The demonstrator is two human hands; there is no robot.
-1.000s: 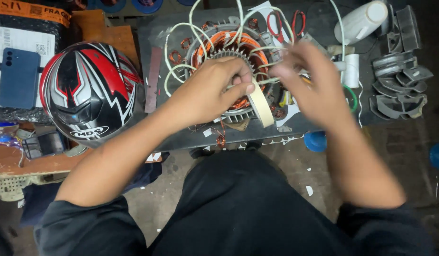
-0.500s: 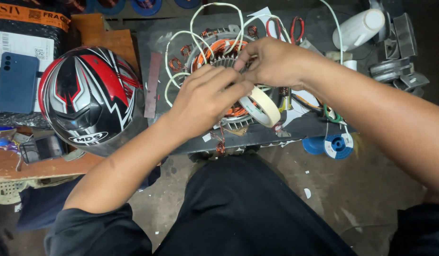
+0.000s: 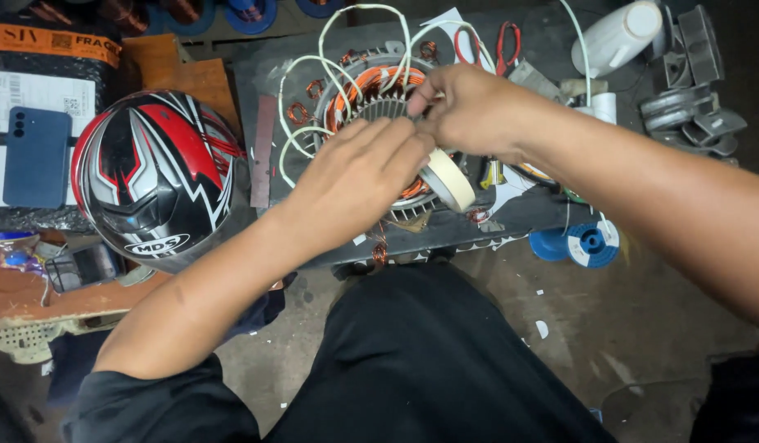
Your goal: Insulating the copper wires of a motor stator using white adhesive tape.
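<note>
Your dark workbench (image 3: 256, 74) runs across the top of the view, cluttered, with your black-clad lap below it. At its left edge sits a red, black and white motorcycle helmet (image 3: 154, 176), the biggest loose item, and just left of that a blue phone (image 3: 36, 156) lies face down on a white sheet. Centre of the bench: the round motor stator (image 3: 379, 107), grey slotted core with copper windings and white sleeved leads looping up from it. Your left hand (image 3: 359, 176) lies over the stator's lower half, fingers stretched out and close together, tips meeting your right hand; whether they pinch anything, you cannot tell from here. Your right hand (image 3: 470, 111) sits at the stator's right rim, fingers curled and pinched together on something small at the core's edge, hidden by the fingers. A roll of cream tape (image 3: 449, 180) stands on edge just below your right hand, touching your left fingertips. Red-handled scissors (image 3: 490, 41) lie behind the stator. A blue spool (image 3: 589, 242) rests on the floor beyond the bench edge.
</note>
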